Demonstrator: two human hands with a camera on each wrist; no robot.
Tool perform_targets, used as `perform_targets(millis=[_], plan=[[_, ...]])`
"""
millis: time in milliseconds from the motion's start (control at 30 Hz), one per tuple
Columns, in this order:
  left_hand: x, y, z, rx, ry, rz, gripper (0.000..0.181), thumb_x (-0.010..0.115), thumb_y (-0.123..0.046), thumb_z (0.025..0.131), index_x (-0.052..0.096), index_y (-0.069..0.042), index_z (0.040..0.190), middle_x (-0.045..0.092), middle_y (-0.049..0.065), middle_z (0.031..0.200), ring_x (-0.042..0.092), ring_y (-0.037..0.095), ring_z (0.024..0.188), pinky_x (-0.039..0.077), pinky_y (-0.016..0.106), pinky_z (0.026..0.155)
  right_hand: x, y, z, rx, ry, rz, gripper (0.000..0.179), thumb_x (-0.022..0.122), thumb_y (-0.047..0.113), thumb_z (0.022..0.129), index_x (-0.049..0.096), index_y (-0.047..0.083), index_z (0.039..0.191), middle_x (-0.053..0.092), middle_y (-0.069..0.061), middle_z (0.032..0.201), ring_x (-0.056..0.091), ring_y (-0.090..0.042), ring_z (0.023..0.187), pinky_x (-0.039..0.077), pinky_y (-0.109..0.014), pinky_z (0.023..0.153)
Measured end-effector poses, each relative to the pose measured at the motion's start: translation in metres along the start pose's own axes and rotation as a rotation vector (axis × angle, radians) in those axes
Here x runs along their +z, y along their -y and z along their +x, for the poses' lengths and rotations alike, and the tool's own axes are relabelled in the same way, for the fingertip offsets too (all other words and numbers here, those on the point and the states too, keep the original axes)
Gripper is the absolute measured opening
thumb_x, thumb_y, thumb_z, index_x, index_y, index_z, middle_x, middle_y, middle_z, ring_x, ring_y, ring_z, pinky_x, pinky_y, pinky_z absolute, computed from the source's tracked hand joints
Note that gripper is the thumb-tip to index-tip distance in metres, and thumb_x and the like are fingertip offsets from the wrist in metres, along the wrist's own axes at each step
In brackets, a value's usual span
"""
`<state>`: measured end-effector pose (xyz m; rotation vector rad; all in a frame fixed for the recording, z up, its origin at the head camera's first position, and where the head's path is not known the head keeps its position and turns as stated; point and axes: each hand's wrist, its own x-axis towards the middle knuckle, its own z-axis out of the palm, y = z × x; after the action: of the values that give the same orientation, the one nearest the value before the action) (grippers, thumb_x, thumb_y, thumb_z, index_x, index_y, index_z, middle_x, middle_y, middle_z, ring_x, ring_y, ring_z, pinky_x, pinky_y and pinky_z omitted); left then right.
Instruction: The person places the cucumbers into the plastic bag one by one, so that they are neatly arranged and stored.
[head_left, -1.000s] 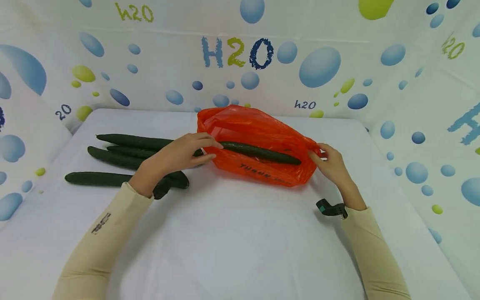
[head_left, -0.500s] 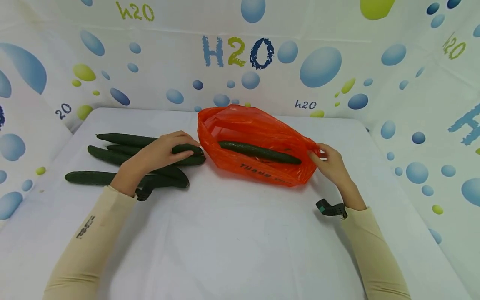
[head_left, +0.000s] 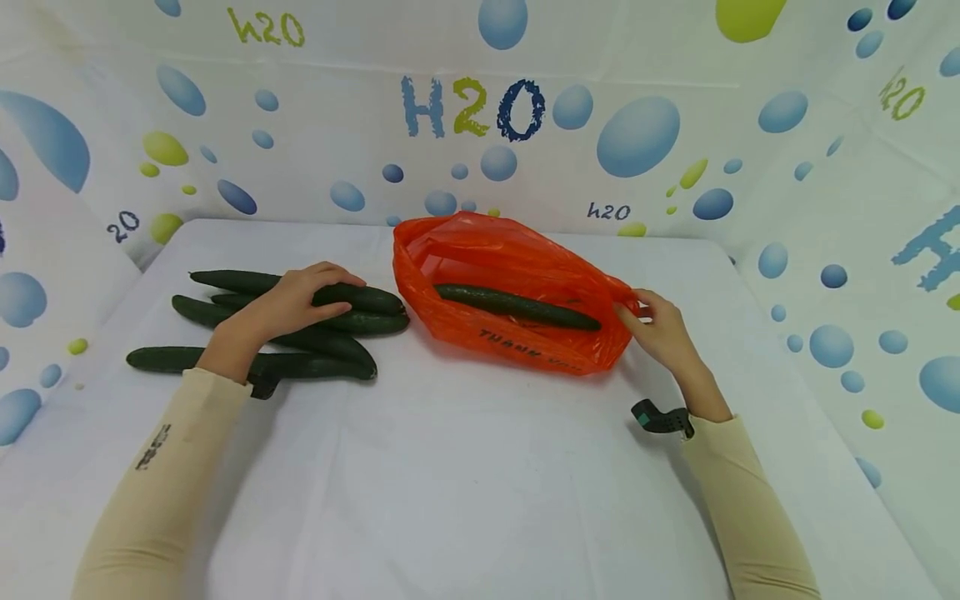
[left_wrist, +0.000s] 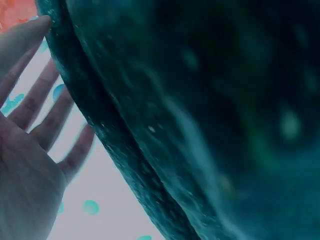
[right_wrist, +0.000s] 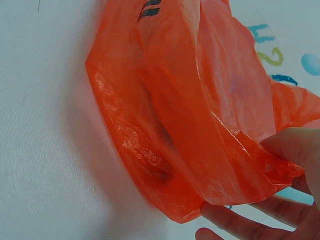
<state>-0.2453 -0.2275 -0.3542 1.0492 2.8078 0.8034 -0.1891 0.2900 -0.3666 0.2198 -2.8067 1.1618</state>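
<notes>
Several dark green cucumbers lie on the left of the table, among them a back cucumber (head_left: 358,297) and a front cucumber (head_left: 315,367). My left hand (head_left: 288,304) is over the back cucumber, thumb toward its near side. In the left wrist view, the fingers (left_wrist: 37,110) look fairly straight and spread beside a cucumber (left_wrist: 115,130). An orange-red plastic bag (head_left: 525,350) lies with its mouth open in the middle, with another cucumber (head_left: 517,306) inside. My right hand (head_left: 660,329) pinches the bag's right edge between thumb and fingers.
The white-covered table (head_left: 465,483) spreads out in front of the bag. Behind it hangs a white backdrop (head_left: 300,167) with blue and green bubbles. A dark device (head_left: 660,417) is strapped on the right wrist.
My left hand has moved left from the bag's mouth and now lies over the back cucumber. The cucumber in the bag and the right hand have stayed in place.
</notes>
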Motion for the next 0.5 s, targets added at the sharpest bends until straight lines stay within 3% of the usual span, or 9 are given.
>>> perform_targets(millis=[200,333,500], plan=[[-0.005,0.005,-0.005,-0.137,0.066,0.059,0.043,0.063,-0.015,0.096,0.051,-0.007,0.137,0.052,0.019,0.134,0.043,0.038,0.127,0.023,0.065,0.103,0.001,-0.001,0.001,0.002,0.011,0.004,0.041,0.053,0.017,0.101,0.051,-0.007,0.133,0.054,-0.028,0.131,0.052,-0.044,0.114,0.052,-0.058,0.086],[-0.008,0.005,-0.004,-0.233,0.122,0.116,0.049,0.059,-0.026,0.099,0.045,-0.006,0.142,0.046,0.023,0.139,0.039,0.043,0.130,0.019,0.067,0.105,0.001,-0.001,0.001,0.003,0.013,-0.001,0.041,0.053,0.017,0.101,0.051,-0.007,0.134,0.054,-0.028,0.131,0.052,-0.044,0.115,0.051,-0.058,0.088],[-0.011,0.008,-0.003,-0.271,0.144,0.167,0.055,0.054,-0.038,0.100,0.044,-0.005,0.142,0.045,0.028,0.138,0.038,0.050,0.127,0.019,0.071,0.102,0.001,-0.002,0.002,-0.001,0.005,-0.005,0.041,0.053,0.017,0.100,0.051,-0.008,0.133,0.054,-0.028,0.130,0.052,-0.044,0.114,0.051,-0.058,0.089]])
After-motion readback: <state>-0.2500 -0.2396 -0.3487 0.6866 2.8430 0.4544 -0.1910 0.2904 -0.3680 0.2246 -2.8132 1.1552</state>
